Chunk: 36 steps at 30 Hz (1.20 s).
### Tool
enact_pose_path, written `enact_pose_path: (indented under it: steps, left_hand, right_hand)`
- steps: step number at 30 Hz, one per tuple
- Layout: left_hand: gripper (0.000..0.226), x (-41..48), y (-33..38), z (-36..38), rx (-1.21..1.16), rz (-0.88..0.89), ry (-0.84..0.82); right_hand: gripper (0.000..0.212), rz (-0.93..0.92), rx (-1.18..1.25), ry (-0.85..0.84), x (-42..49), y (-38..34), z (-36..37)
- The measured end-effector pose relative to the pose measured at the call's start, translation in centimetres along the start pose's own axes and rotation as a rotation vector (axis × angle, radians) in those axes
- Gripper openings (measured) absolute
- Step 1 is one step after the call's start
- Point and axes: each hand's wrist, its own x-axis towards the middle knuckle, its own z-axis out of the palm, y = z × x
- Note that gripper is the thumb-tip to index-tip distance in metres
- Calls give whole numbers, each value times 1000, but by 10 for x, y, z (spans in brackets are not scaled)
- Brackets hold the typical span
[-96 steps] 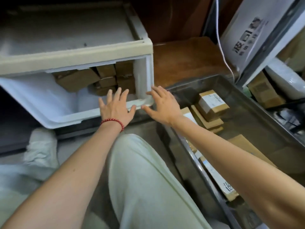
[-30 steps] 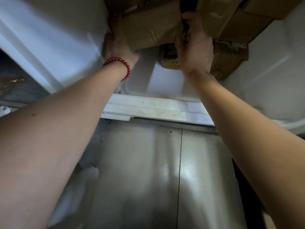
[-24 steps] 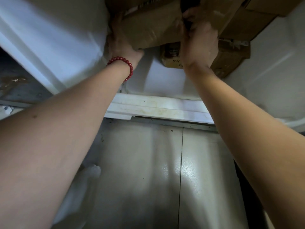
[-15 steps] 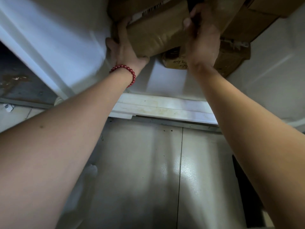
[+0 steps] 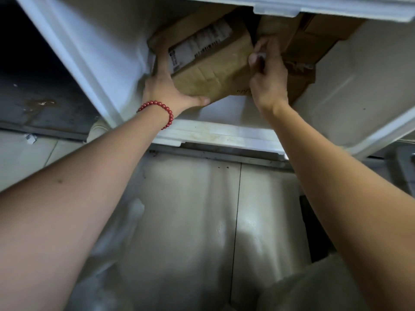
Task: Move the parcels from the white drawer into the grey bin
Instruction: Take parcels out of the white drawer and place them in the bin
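A brown cardboard parcel (image 5: 213, 70) with a white shipping label lies tilted inside the white drawer (image 5: 220, 135). My left hand (image 5: 167, 86), with a red bead bracelet on its wrist, grips the parcel's left end, thumb under its near edge. My right hand (image 5: 268, 77) grips the parcel's right end, fingers curled over its far corner. More brown parcels (image 5: 314, 41) are stacked behind and to the right in the drawer. Only a sliver of the grey bin (image 5: 404, 167) shows at the right edge.
The drawer's front rim runs across the middle of the view, and the cabinet's upper lip (image 5: 314, 7) hangs over the parcels. Glossy pale floor tiles (image 5: 190, 221) lie below. A dark open space (image 5: 33, 75) sits to the drawer's left.
The parcel has come toward me out of the stack and tilted, so its white label now shows. Both hands keep their hold on its ends and have moved nearer with it.
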Motion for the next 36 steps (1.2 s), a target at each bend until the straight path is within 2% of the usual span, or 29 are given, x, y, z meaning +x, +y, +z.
enact_pose_path:
  steps: [6,10,12,18,23,27,30,32,34,36]
  left_hand:
    - [129,-48,11,-26,-158,4,29]
    - [123,-86,18,-41,-173,-31,-9]
    - [117,-107,21,-50,-191,-30,-20]
    - [112,-180,16,-75,-219,30,-137]
    - [104,-224,8,-91,-387,29,-94]
    - [104,-242,4,-102,-496,-14,-32]
    - [108,-248,1,-111,-515,-34,8]
    - [110,-252,-1,-115,-518,-46,14]
    - [105,-256,-2,-115,-524,-55,12]
    - [89,-259,-1,-114,-515,-57,5]
  right_hand:
    - [17,113,34,-75,-44,-23,-32]
    - [46,173,49,-97,-84,-39,-43]
    - [50,229,71,-113,-108,-44,-47]
    - [50,385,283,-104,-182,-55,-73]
    - [36,452,453,-182,-202,-80,-96]
    - [40,487,458,-274,-218,-83,-101]
    - [41,553,479,-262,-225,-83,-104]
    - [34,573,490,-280,-229,-83,-104]
    - [28,556,446,-306,-233,-84,-101]
    - [32,544,414,-311,-236,-85,-98]
